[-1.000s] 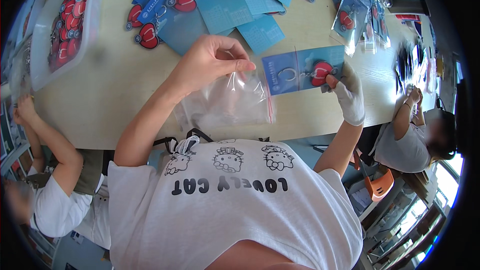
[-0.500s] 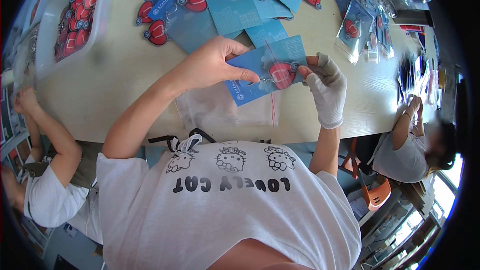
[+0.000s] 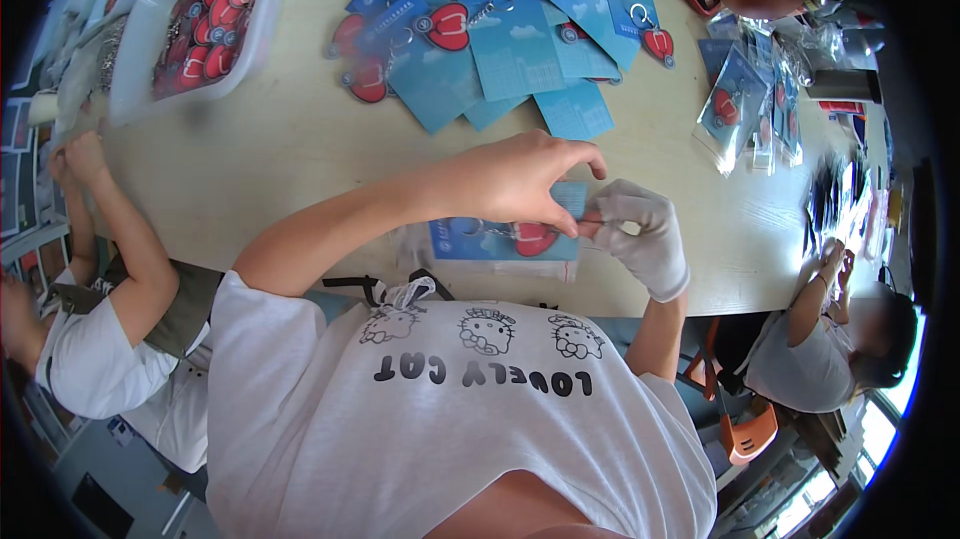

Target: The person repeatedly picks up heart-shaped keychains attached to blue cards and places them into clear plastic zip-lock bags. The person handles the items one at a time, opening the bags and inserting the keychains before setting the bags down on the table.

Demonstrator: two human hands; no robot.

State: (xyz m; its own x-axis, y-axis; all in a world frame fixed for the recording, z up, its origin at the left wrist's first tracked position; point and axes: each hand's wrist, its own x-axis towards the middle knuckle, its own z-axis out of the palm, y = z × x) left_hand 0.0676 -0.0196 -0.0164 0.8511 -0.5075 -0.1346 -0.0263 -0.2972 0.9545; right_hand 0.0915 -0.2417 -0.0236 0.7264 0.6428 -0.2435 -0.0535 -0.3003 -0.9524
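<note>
A blue card (image 3: pixel 455 240) with a red keychain (image 3: pixel 535 238) on it lies at the table's near edge, in front of my shirt. It overlaps a clear plastic bag (image 3: pixel 415 251) with a red line near its right end; most of it appears inside the bag. My left hand (image 3: pixel 500 179), bare, arches over the card with thumb and forefinger apart, the thumb tip near the card's right end. My right hand (image 3: pixel 640 239), in a white glove with bare fingertips, pinches at the bag's right end. The left hand hides the card's upper part.
Blue cards with red keychains (image 3: pixel 515 54) are heaped at the far middle. At far left stands a clear bin (image 3: pixel 140 89) of red keychains. Bagged cards (image 3: pixel 735 104) lie at the right. People sit on both sides, their hands (image 3: pixel 85 159) at the table.
The card with its keychain has come down from above the table to the plastic bag. My left hand has let go of it and spread; my right hand has moved down to the bag's end.
</note>
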